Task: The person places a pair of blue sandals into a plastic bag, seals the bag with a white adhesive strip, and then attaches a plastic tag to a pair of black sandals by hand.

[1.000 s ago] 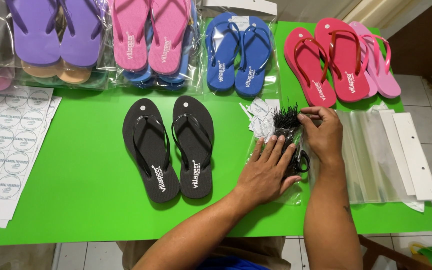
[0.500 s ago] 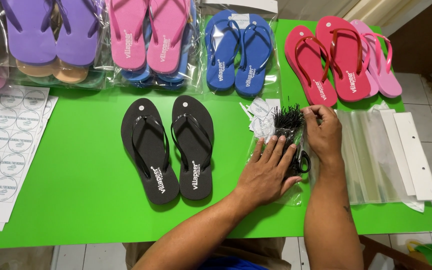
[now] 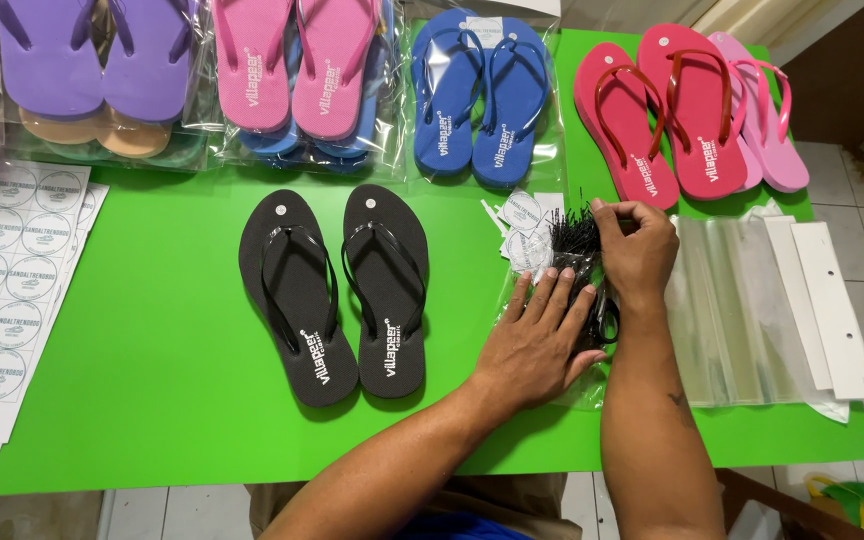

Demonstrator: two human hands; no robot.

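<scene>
While the left hand point(image 3: 537, 340) lies flat, fingers spread, on a clear plastic bag of black plastic tag pins point(image 3: 580, 262), the right hand point(image 3: 637, 250) pinches a few pins at the bundle's top, fingertips pressed together. Bag sits on the bright green table point(image 3: 152, 380), just right of the black rubber flip-flop pair point(image 3: 337, 290). Small round white stickers point(image 3: 524, 232) lie touching the bag's upper left. Stack of clear plastic sleeves w/ white header strips point(image 3: 772, 300) lies just right of the right forearm. Bagged blue pair point(image 3: 477, 95) & loose red pair point(image 3: 662, 110) sit beyond; sticker sheets point(image 3: 2, 290) at far left. Vs. the earlier frames: both hands and the bag are in nearly the same spot, no clear shift.
</scene>
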